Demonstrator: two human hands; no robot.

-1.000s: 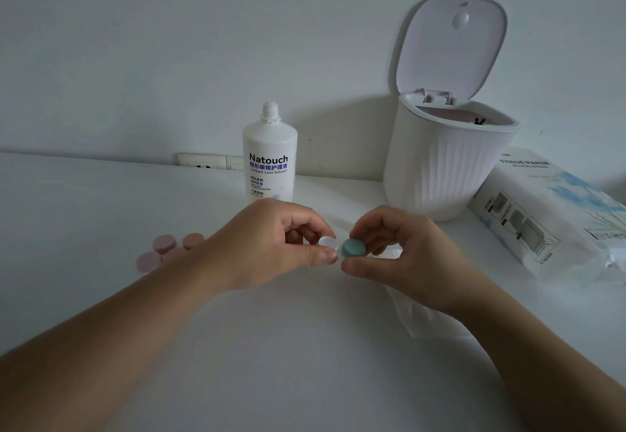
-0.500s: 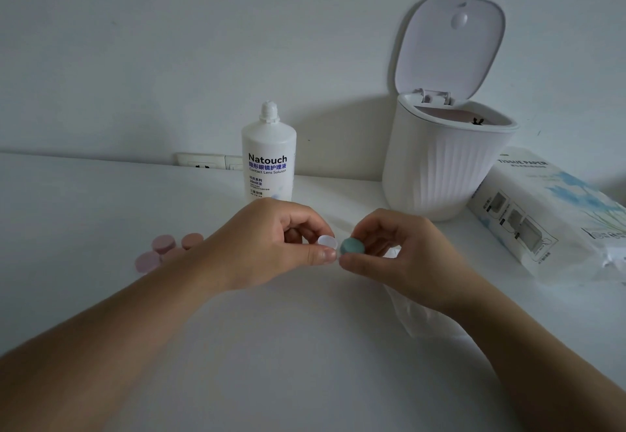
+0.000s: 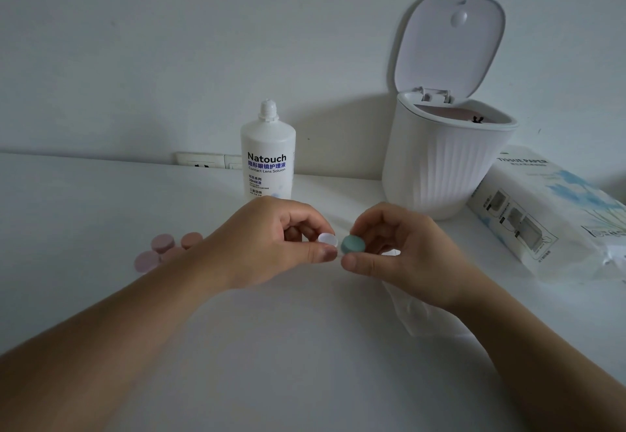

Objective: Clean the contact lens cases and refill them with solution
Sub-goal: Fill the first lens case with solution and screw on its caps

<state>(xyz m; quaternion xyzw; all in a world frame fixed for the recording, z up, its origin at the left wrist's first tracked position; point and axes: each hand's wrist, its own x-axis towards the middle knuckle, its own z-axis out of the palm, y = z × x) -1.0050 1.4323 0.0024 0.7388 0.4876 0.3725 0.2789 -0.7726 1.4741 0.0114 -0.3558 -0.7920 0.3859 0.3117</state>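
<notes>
My left hand [image 3: 271, 242] pinches a small translucent white lens case part [image 3: 328, 239] between thumb and fingers. Just to its right, my right hand [image 3: 403, 255] pinches a round green cap [image 3: 353, 244] by its edge. The two pieces sit a small gap apart above the white table [image 3: 101, 201]. Pink lens cases [image 3: 162, 248] lie on the table to the left, partly hidden behind my left wrist. The white solution bottle [image 3: 268, 157] stands upright behind my hands.
A white ribbed bin [image 3: 440, 160] with its lid up stands at the back right. A tissue pack [image 3: 548, 208] lies at the far right. A loose white tissue [image 3: 416, 309] lies on the table under my right wrist. A wall socket [image 3: 203, 160] sits behind the table.
Both hands have stayed almost in place. The green cap has drawn slightly away from the white part, leaving a small gap between them.
</notes>
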